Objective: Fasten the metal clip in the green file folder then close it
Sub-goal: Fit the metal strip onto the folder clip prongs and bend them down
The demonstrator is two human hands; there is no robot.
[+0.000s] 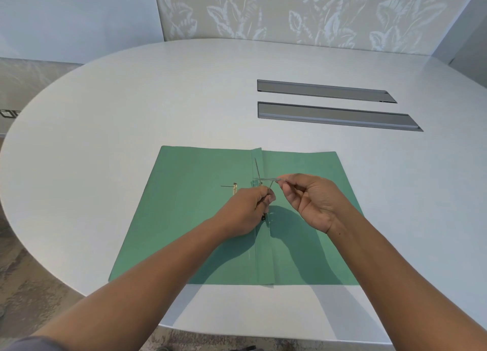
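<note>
folder: green file folder [184, 219] was laid open flat on white table [105, 113], lower centre of frame, spine exposed for access.
left hand [247, 208]: pinched shut on a metal clip prong [270, 188], held upright.
right hand [313, 200]: thumb and forefinger closed on clip bar [267, 179], presumably lined up for threading.
status: clip unfastened, folder not closed.

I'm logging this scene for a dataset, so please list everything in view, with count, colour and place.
table: one, white, oval, fills the view
file folder: one, green, lying open near the table's front edge
metal clip prongs: thin, grey, sticking up at the folder's spine
clear strip: one, transparent, over the spine between the hands
brass fastener: one, gold, on the folder's left flap
recessed slots: two, grey, far right of the table
left hand: pinching a prong
right hand: pinching the clear strip's end
</note>
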